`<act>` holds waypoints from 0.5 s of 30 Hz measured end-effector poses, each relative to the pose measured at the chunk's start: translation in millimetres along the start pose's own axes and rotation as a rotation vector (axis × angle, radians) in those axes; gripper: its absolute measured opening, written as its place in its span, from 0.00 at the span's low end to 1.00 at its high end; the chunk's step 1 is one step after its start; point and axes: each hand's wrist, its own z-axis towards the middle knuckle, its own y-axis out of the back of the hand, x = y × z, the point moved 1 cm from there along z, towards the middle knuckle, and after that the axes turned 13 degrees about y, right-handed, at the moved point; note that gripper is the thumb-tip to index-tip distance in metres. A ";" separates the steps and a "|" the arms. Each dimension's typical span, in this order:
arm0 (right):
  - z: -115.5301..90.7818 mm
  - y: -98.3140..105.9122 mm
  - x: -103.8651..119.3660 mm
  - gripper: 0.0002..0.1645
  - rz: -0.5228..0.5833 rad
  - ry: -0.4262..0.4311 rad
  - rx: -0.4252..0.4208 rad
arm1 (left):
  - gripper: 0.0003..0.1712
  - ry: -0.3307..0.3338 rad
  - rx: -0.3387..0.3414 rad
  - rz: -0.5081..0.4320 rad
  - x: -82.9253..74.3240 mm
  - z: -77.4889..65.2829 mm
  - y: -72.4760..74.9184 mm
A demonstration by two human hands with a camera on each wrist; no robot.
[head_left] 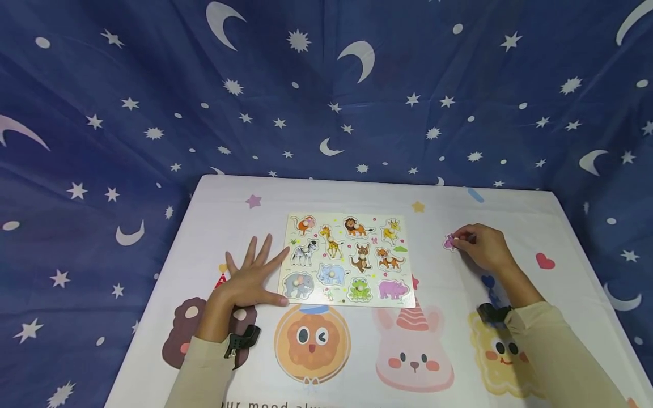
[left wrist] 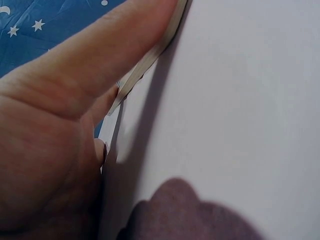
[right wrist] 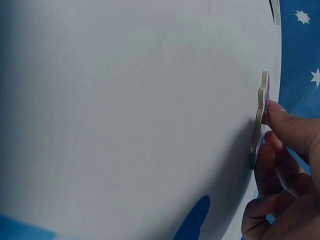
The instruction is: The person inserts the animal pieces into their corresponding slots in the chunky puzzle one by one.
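My right hand (head_left: 486, 245) pinches a small purple wooden puzzle piece (head_left: 449, 242) between thumb and fingertips, to the right of the puzzle board (head_left: 317, 292). In the right wrist view the piece (right wrist: 259, 120) stands on edge, its pale wooden side showing and its shadow on the tablecloth. The left hand (head_left: 250, 280) lies spread with straight fingers at the board's left edge, thumb at the lower left corner. Knobbed animal pieces fill the board, among them an elephant (head_left: 298, 285) and a frog (head_left: 360, 289). A purple hippo picture (head_left: 393, 289) without a knob shows at its lower right.
The board lies on a white tablecloth (head_left: 229, 204) printed with cartoon faces, hearts and stars. Behind the table and down its sides hangs a dark blue cloth (head_left: 285, 68) with moons and stars. Each wrist wears a black camera band (head_left: 242, 340).
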 end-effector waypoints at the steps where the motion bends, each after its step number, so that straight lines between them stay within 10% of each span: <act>1: 0.3 -0.6 -0.3 0.10 -0.002 0.004 0.008 | 0.72 0.002 0.001 0.003 0.6 0.0 -0.4; 15: -1.4 -2.4 5.3 0.19 -0.110 -0.036 0.082 | 0.72 -0.003 0.001 -0.001 1.1 1.0 -1.2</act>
